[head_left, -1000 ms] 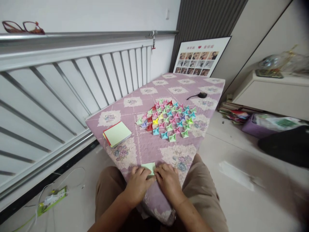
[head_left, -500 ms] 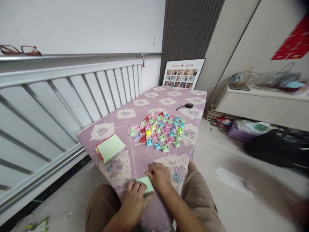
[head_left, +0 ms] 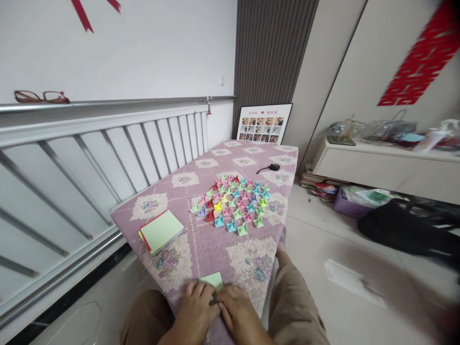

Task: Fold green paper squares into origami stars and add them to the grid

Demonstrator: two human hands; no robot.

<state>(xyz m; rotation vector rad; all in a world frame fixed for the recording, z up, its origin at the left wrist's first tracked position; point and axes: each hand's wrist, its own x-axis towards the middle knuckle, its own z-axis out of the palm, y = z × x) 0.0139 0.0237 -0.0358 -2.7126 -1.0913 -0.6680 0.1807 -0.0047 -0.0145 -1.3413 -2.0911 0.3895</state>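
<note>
A pale green sheet of paper (head_left: 212,279) lies at the near end of the table, partly covered by both hands. My left hand (head_left: 199,304) presses on its left side with curled fingers. From the right, my right hand (head_left: 235,304) has its fingertips closed on the paper's near edge, close to the left fingers. The fold under the fingertips is hidden. Beyond the hands sit rows of small folded paper shapes (head_left: 235,201) in green, pink, blue, red and yellow. A stack of coloured paper sheets (head_left: 163,230), pale green on top, rests to the left.
A floral purple cloth covers the table (head_left: 212,254). A black object with a strap (head_left: 274,167) lies at its far right. A white railing (head_left: 143,143) borders the left, with glasses (head_left: 41,97) on its ledge. A framed photo board (head_left: 264,123) leans at the back.
My right hand has moved from the paper's far right corner down to its near edge, beside my left hand. The camera view has tilted up slightly.
</note>
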